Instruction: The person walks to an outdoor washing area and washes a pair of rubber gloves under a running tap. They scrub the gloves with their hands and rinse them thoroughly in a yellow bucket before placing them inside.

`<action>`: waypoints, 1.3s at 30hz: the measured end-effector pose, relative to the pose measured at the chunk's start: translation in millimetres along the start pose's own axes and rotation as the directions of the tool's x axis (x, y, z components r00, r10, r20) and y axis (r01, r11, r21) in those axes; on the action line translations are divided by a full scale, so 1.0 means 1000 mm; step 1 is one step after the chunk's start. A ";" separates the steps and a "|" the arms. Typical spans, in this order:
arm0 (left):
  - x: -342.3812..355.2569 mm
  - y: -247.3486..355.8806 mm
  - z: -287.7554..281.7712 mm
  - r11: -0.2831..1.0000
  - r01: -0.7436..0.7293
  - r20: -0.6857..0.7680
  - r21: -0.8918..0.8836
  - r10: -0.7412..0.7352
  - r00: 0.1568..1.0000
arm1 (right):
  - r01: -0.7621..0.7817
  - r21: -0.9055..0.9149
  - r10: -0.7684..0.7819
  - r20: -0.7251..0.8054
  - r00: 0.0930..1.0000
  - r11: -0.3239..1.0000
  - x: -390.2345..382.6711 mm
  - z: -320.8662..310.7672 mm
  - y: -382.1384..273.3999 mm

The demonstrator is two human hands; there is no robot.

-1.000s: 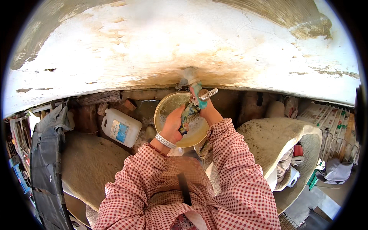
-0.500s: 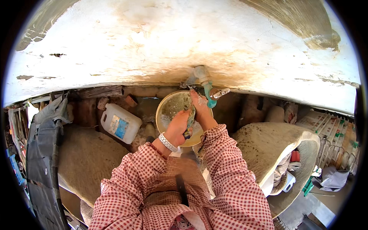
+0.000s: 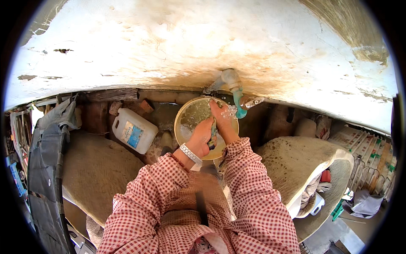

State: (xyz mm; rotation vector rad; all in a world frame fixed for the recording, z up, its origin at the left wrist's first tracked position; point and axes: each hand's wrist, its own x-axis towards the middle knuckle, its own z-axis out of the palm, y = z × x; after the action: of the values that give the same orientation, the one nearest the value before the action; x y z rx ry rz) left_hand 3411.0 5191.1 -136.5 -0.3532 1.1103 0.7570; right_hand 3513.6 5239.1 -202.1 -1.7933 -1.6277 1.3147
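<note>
Both hands are over a round yellowish basin (image 3: pixel 179 142) of cloudy water below the wall. My left hand (image 3: pixel 200 137), with a pale bracelet at the wrist, is closed round a narrow, mottled green and dark thing (image 3: pixel 213 134); its kind is unclear. My right hand (image 3: pixel 223 122) is beside it, thumb toward the basin's far side, its other fingers mostly hidden. It seems closed on the far part of something I cannot make out. Water splashes over its back beneath a green-ended tap (image 3: pixel 239 101) on the wall.
A white plastic jug (image 3: pixel 134 130) with a blue label lies left of the basin. Large curved stone-like vessels stand at left (image 3: pixel 95 173) and right (image 3: pixel 296 163). The pale stained wall (image 3: pixel 169 46) rises ahead. Black sheeting (image 3: pixel 47 169) hangs far left.
The view has shifted slightly, so basin and tap appear a little further right. Water now splashes more visibly over my right hand. My left hand keeps its hold on the mottled thing.
</note>
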 end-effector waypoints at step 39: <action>0.029 -0.002 -0.029 0.903 -0.134 0.040 -0.408 0.165 0.986 | 0.194 -0.153 -0.152 0.250 0.956 0.969 -0.041 0.009 -0.068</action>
State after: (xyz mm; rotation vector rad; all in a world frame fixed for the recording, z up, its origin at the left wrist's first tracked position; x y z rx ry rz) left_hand 3399.9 5183.1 -175.1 -0.5894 0.9126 1.1341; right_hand 3472.9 5215.6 -137.5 -1.5903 -2.0377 1.3841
